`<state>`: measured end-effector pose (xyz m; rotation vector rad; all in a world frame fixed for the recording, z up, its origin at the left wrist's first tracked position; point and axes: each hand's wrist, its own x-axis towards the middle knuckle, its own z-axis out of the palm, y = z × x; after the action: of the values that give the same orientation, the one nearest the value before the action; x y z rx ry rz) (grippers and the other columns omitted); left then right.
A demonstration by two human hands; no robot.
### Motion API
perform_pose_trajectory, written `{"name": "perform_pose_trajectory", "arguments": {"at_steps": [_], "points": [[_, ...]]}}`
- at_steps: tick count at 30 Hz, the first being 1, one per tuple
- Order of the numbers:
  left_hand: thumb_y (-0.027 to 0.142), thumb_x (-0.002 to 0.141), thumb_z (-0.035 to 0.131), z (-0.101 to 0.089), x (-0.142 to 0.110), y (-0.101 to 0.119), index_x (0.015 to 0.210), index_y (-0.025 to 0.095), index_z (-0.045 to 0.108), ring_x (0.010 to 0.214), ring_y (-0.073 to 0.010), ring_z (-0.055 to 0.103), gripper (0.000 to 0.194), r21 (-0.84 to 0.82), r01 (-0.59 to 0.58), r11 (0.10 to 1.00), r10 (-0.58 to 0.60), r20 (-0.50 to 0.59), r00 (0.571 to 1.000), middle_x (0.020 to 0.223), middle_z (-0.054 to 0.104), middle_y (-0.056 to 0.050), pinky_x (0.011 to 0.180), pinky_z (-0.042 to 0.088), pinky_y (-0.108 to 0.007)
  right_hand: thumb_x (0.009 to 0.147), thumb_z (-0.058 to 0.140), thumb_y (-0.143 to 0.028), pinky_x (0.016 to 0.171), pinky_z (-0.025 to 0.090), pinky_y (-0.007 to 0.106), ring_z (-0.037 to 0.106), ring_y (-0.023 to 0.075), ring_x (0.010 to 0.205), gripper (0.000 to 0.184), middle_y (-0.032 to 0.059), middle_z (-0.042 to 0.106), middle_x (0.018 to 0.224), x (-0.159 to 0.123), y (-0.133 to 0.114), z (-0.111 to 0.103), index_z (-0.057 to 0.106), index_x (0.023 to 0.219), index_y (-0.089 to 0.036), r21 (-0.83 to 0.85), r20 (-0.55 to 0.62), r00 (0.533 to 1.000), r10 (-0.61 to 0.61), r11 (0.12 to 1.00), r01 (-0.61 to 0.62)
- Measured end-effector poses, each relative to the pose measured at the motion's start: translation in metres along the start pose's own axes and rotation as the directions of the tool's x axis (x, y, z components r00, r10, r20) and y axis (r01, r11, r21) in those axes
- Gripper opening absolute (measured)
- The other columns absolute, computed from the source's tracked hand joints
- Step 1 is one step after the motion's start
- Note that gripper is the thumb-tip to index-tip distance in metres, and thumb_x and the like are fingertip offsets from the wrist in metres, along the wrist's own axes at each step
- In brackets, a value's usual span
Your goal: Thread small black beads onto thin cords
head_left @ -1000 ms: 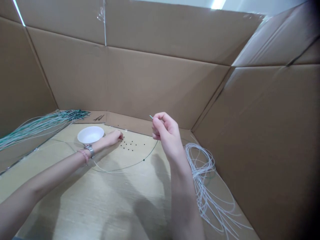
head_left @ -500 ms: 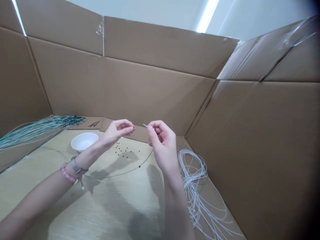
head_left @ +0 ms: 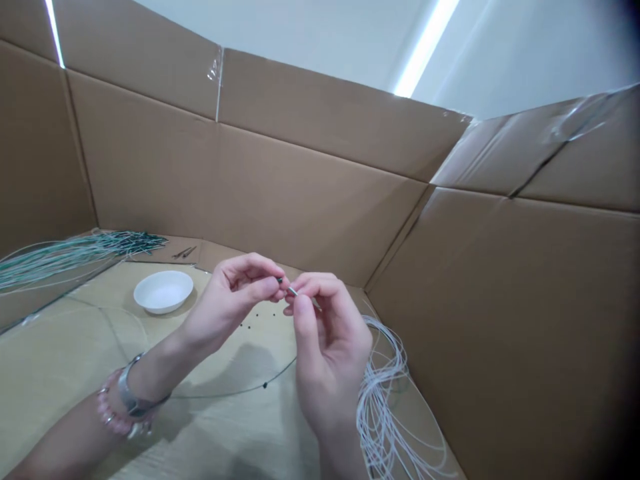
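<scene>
My left hand (head_left: 227, 310) is closed in a pinch on a small dark bead (head_left: 280, 280) at the fingertips. My right hand (head_left: 333, 347) pinches a thin cord (head_left: 293, 291) close to its pale tip, which points at the bead. The fingertips of both hands are close together, and I cannot tell whether the tip is inside the bead. Below my right hand the cord curves down and left over the table, with a dark knot or bead (head_left: 265, 385) on it. Several loose dark beads (head_left: 257, 315) lie behind my hands, partly hidden.
A white bowl (head_left: 163, 293) stands left on the pale table (head_left: 225, 440). Green and white cords (head_left: 75, 253) lie at the far left, beside two small dark tools (head_left: 185, 253). A bundle of white cords (head_left: 383, 393) lies right. Cardboard walls (head_left: 310, 207) surround the table.
My hands have come together, so the bead and the cord tip are now close to each other. Both hands appear lower and larger, and the view has tilted slightly.
</scene>
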<state>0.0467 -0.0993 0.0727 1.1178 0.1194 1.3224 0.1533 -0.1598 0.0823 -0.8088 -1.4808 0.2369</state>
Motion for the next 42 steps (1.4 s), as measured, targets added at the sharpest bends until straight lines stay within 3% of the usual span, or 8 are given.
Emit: {"name": "perform_pose_trajectory", "arguments": {"at_steps": [5,10,21,32,38,42], "points": [[0.020,0.071,0.075,-0.003,-0.003,0.003,0.078,0.024,0.075,0.064,-0.0062,0.067,0.009,0.032,-0.014,0.999,0.013,0.039,0.999,0.074,0.074,0.002,0.063,0.053,-0.011,0.087,0.048,-0.013,0.075,0.053,0.032,0.060,0.0159,0.091,0.009,0.0042,0.058,0.097,-0.004,-0.002,0.002,0.053,0.082,-0.020,-0.052,-0.005,1.000,-0.014,0.999,0.014],[0.021,0.071,0.075,-0.003,-0.005,0.004,0.075,0.023,0.074,0.065,-0.0068,0.067,0.004,-0.036,-0.010,0.999,0.012,0.050,0.999,0.074,0.073,0.003,0.067,0.055,-0.014,0.086,0.049,-0.011,0.076,0.055,0.031,0.061,0.0148,0.090,0.011,0.0031,0.059,0.096,-0.004,-0.002,0.005,0.054,0.083,-0.020,-0.004,-0.011,0.999,-0.042,0.999,0.042],[0.021,0.068,0.078,-0.001,-0.008,0.001,0.073,0.019,0.071,0.060,-0.0016,0.063,0.009,-0.241,0.183,0.953,-0.149,0.152,0.977,0.073,0.071,0.004,0.063,0.051,-0.008,0.084,0.051,-0.008,0.070,0.055,0.025,0.061,0.0119,0.085,0.012,0.0008,0.059,0.088,-0.004,-0.009,0.002,0.055,0.082,-0.019,-0.063,-0.005,0.997,-0.076,0.995,0.075],[0.021,0.068,0.078,0.001,-0.012,0.002,0.072,0.019,0.069,0.062,-0.0024,0.064,0.010,-0.276,0.199,0.941,-0.150,0.189,0.971,0.069,0.069,0.004,0.063,0.051,-0.007,0.082,0.053,-0.007,0.065,0.054,0.025,0.062,0.0128,0.082,0.013,0.0019,0.060,0.088,-0.004,-0.012,0.000,0.056,0.079,-0.019,-0.080,0.027,0.995,-0.099,0.992,0.101],[0.022,0.073,0.074,0.003,-0.021,0.001,0.075,0.018,0.068,0.064,-0.0016,0.062,0.008,-0.414,0.302,0.859,-0.219,0.236,0.947,0.070,0.067,0.004,0.065,0.050,-0.008,0.081,0.053,-0.006,0.066,0.053,0.026,0.060,0.0126,0.080,0.013,0.0004,0.058,0.083,-0.007,-0.015,0.001,0.055,0.079,-0.019,-0.113,0.028,0.993,-0.113,0.987,0.115],[0.021,0.071,0.076,0.007,-0.025,0.001,0.072,0.016,0.065,0.063,-0.0019,0.061,0.012,-0.497,0.355,0.792,-0.293,0.200,0.935,0.065,0.064,0.005,0.068,0.051,-0.008,0.080,0.054,-0.005,0.064,0.051,0.026,0.058,0.0116,0.076,0.014,-0.0004,0.058,0.081,-0.007,-0.016,0.003,0.054,0.079,-0.019,-0.141,0.011,0.991,-0.136,0.981,0.136]]}}
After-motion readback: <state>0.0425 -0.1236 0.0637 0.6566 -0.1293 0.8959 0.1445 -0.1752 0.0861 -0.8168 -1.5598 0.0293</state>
